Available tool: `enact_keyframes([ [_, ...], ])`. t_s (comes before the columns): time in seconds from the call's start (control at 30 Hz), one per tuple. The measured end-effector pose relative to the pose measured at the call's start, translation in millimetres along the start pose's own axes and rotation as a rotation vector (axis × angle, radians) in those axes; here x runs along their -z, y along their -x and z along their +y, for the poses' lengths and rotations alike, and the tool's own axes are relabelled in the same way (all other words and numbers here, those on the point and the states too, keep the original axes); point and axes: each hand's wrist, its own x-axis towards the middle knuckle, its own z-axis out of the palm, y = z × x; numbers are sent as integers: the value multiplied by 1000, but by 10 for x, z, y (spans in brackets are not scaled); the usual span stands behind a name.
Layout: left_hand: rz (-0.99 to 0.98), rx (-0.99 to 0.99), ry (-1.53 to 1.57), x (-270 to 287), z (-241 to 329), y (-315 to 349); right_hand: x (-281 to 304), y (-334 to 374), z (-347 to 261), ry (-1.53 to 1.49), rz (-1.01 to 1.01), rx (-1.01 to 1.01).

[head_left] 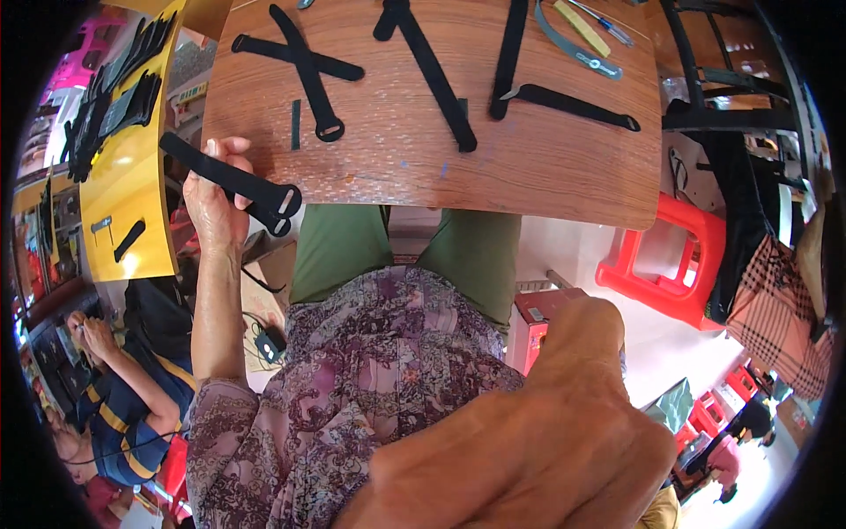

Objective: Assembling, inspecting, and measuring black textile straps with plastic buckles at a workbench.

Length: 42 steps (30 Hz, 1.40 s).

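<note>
Wooden bench [546, 167] ahead, strewn with black straps: two crossed [304, 62] at the far left, one long strap [427, 66] running diagonally through the middle, another [509, 57] lying nearly straight beyond it, and one more [573, 106] angled toward the right edge. Thin dark strip [296, 123] lying alone near the crossed pair. At the far right corner, a grey tool [573, 44], a yellow stick [582, 28] and a pen [604, 22], close together. Yellow bench [132, 185] off to the left, carrying a stack of straps [115, 88] and one small loose strap [129, 240]. Red stool [679, 264] on the floor to the right, dark cloth and a checked bag [784, 309] past it. Another person's hands [88, 331] low at the left, busy with something too small to tell. Green trouser legs and a purple patterned blouse filling the centre below the bench edge. Left hand [216, 198] raised just off the near left corner of the wooden bench, fingers [231, 157] curled and clamped on a black strap [233, 183], thumb pressing it against the fingers; strap running from upper left down to the right, its two looped ends hanging free over the lap, not touching the bench. Right hand [564, 432] very close to the camera at the lower right, back of the hand showing; fingers hidden, so cannot tell whether apart or together, nor whether anything held.
</note>
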Motion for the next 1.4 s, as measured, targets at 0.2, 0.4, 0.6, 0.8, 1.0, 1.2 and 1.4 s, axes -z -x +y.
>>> enact_keyframes([
  [0.2, 100, 9, -9, 176, -119, 65, 317, 207, 128, 571, -3, -255],
  [0.4, -33, -6, -31, 38, -58, 29, 791, 840, 175, 1032, 19, -662],
  [0.6, -75, 17, -77, 6, 27, 41, 668, 967, 559, 1343, -204, -458],
  [0.8, -112, 5, 54, 50, -51, -13, 621, 669, 1285, 1532, -425, -204],
  [1.0, -141, 33, 117, 86, -22, 5, 787, 491, 1572, 1726, -702, -283],
  [1.2, -125, -10, 156, 118, -62, 13, 879, 401, 1713, 1830, -719, -317],
  [1.4, -145, 7, 166, 97, -55, 12, 1094, 178, 1883, 1900, -749, -361],
])
